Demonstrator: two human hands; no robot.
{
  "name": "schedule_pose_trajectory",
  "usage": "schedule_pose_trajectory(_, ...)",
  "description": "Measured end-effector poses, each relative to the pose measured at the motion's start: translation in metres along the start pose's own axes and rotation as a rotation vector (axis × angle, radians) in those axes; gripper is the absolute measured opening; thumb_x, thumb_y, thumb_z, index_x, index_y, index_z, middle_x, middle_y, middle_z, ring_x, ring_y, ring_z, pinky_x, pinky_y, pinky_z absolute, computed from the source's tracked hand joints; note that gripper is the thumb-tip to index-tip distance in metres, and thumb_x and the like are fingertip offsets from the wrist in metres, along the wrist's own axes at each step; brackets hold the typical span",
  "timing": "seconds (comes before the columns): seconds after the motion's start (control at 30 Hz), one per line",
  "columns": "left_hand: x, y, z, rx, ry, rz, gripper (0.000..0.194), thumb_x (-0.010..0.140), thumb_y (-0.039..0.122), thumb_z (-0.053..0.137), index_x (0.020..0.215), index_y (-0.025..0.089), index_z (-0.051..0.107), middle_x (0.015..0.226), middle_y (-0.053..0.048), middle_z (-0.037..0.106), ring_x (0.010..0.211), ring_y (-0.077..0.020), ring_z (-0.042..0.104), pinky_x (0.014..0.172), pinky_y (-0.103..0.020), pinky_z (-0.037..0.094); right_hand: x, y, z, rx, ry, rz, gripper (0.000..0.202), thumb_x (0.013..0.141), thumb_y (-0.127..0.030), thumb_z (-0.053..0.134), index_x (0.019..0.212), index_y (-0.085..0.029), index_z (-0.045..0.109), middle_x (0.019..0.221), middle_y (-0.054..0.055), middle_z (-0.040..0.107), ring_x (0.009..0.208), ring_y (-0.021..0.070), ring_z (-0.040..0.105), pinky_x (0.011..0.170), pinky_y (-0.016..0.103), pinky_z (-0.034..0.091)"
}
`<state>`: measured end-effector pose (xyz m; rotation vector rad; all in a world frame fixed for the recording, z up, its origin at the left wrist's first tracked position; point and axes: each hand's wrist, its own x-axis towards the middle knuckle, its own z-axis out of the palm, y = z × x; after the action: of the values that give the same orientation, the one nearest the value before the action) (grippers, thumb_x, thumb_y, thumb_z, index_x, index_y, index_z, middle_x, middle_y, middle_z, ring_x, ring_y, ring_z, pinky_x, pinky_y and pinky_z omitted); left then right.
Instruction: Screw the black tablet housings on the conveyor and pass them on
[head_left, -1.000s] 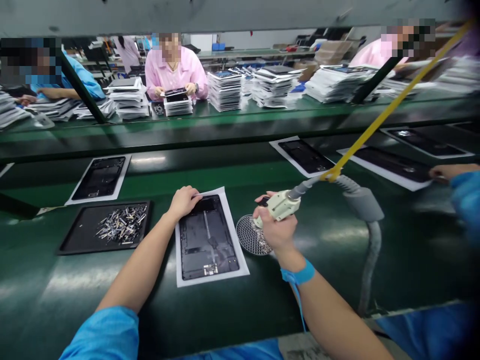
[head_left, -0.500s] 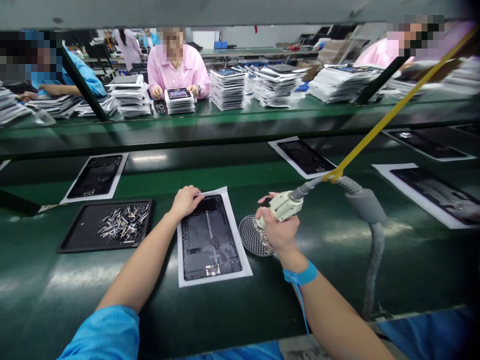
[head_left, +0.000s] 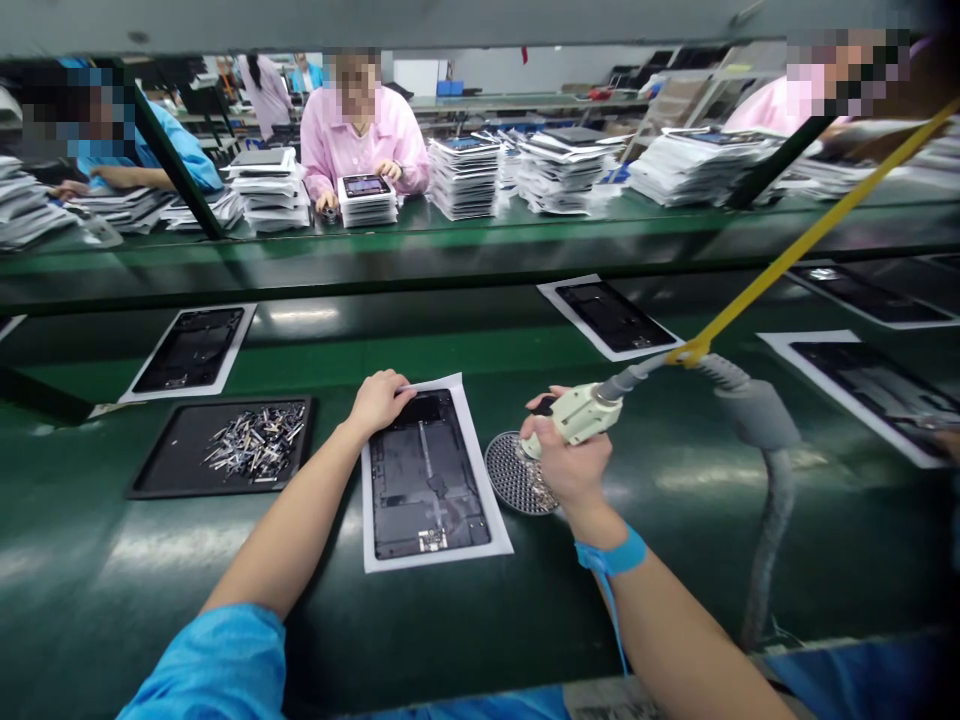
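Note:
A black tablet housing lies on a white sheet in front of me. My left hand rests at its far left corner, fingers curled over the edge. In my right hand is a pale electric screwdriver with a black lever, my fingers wrapped round its body. Its tip is hidden behind the hand, above a round plate full of small holes with tiny metal pieces on it. A thick grey cable runs from the screwdriver, which hangs from a yellow strap.
Left of the housing stands a black tray with a heap of small metal parts. More housings on sheets lie on the green table, such as one at the left. Co-workers sit across, beside stacks of sheeted tablets.
The whole view has shifted slightly, moving things a little to the right. Both my hands keep their places. Across the table, a co-worker's hand has moved off the tablet stack's side onto its top.

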<state>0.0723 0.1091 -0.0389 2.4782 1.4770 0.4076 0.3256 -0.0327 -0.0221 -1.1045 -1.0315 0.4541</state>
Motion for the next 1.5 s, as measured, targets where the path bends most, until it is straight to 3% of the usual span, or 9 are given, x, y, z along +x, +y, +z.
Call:
schedule_pose_trajectory(0.13, 0.000, 0.001, 0.000, -0.006, 0.001, -0.003, 0.021, 0.099, 0.035, 0.058, 0.094, 0.021, 0.074, 0.095, -0.006, 0.070, 0.096, -0.0230, 0.064, 0.086, -0.034, 0.048, 0.001, -0.008, 0.000, -0.002, 0.005, -0.015, 0.033, 0.083, -0.027, 0.074, 0.112, -0.022, 0.061, 0.089, 0.000, 0.070, 0.053, 0.0113, 0.065, 0.052, 0.028, 0.056)
schedule_pose_trajectory(0.3, 0.000, 0.003, 0.000, -0.034, -0.004, -0.011, 0.021, 0.099, 0.035, 0.058, 0.094, 0.022, 0.074, 0.096, -0.006, 0.070, 0.097, -0.0228, 0.064, 0.087, -0.033, 0.048, -0.012, -0.037, 0.013, 0.170, -0.014, -0.054, 0.032, 0.086, -0.031, 0.073, 0.114, -0.025, 0.058, 0.094, 0.001, 0.067, 0.053, 0.0111, 0.064, 0.047, 0.028, 0.056)
schedule_pose_trajectory(0.47, -0.001, 0.004, 0.000, -0.028, -0.017, -0.017, 0.022, 0.099, 0.035, 0.057, 0.096, 0.021, 0.075, 0.098, -0.007, 0.070, 0.099, -0.0235, 0.064, 0.089, -0.034, 0.048, -0.054, -0.059, 0.041, 0.353, -0.309, 0.081, 0.032, 0.089, -0.038, 0.071, 0.116, -0.028, 0.056, 0.098, 0.001, 0.066, 0.052, 0.0104, 0.063, 0.043, 0.025, 0.054)
schedule_pose_trajectory(0.57, -0.001, 0.005, 0.000, -0.024, -0.019, -0.016, 0.023, 0.099, 0.035, 0.057, 0.098, 0.021, 0.075, 0.099, -0.007, 0.070, 0.100, -0.0237, 0.064, 0.090, -0.034, 0.048, -0.077, -0.060, 0.051, 0.324, -0.498, 0.144, 0.031, 0.091, -0.044, 0.068, 0.113, -0.024, 0.058, 0.080, 0.000, 0.066, 0.052, 0.0123, 0.062, 0.047, 0.027, 0.054)
schedule_pose_trajectory(0.67, -0.001, 0.006, 0.000, -0.028, -0.025, -0.015, 0.024, 0.099, 0.036, 0.057, 0.100, 0.021, 0.075, 0.100, -0.008, 0.070, 0.101, -0.0241, 0.063, 0.091, -0.035, 0.048, -0.089, -0.055, 0.055, 0.317, -0.584, 0.150, 0.032, 0.092, -0.043, 0.067, 0.115, -0.024, 0.058, 0.072, -0.001, 0.065, 0.051, 0.0123, 0.058, 0.050, 0.028, 0.054)
schedule_pose_trajectory(0.9, -0.002, 0.008, -0.001, -0.036, -0.030, -0.022, 0.023, 0.099, 0.035, 0.057, 0.099, 0.020, 0.075, 0.100, -0.007, 0.070, 0.101, -0.0238, 0.063, 0.090, -0.034, 0.048, -0.095, -0.044, 0.057, 0.400, -0.565, 0.135, 0.035, 0.090, -0.032, 0.071, 0.122, -0.027, 0.058, 0.100, 0.004, 0.068, 0.056, 0.0104, 0.063, 0.052, 0.027, 0.054)
schedule_pose_trajectory(1.2, -0.001, 0.007, -0.001, -0.007, -0.045, -0.006, 0.023, 0.100, 0.035, 0.057, 0.102, 0.020, 0.075, 0.104, -0.008, 0.071, 0.103, -0.0242, 0.065, 0.092, -0.035, 0.049, -0.100, -0.036, 0.056, 0.346, -0.577, 0.181, 0.035, 0.086, -0.034, 0.075, 0.117, -0.028, 0.061, 0.092, 0.002, 0.068, 0.058, 0.0122, 0.061, 0.055, 0.029, 0.057)
schedule_pose_trajectory(1.37, 0.003, 0.010, -0.009, 0.116, -0.134, 0.058, 0.024, 0.102, 0.030, 0.051, 0.105, 0.019, 0.072, 0.110, -0.009, 0.071, 0.104, -0.0238, 0.067, 0.091, -0.034, 0.051, -0.087, -0.047, 0.053, 0.343, -0.638, 0.224, 0.026, 0.089, -0.034, 0.072, 0.111, -0.024, 0.062, 0.073, -0.001, 0.065, 0.053, 0.0126, 0.058, 0.050, 0.026, 0.052)
schedule_pose_trajectory(1.5, 0.034, -0.003, -0.029, 0.161, -0.142, -0.002, 0.025, 0.104, 0.031, 0.047, 0.110, 0.020, 0.069, 0.108, -0.009, 0.074, 0.099, -0.0235, 0.070, 0.086, -0.032, 0.053, -0.061, -0.060, 0.034, 0.355, -0.407, 0.188, 0.029, 0.088, -0.041, 0.073, 0.110, -0.024, 0.063, 0.082, 0.003, 0.068, 0.054, 0.0142, 0.063, 0.049, 0.028, 0.054)
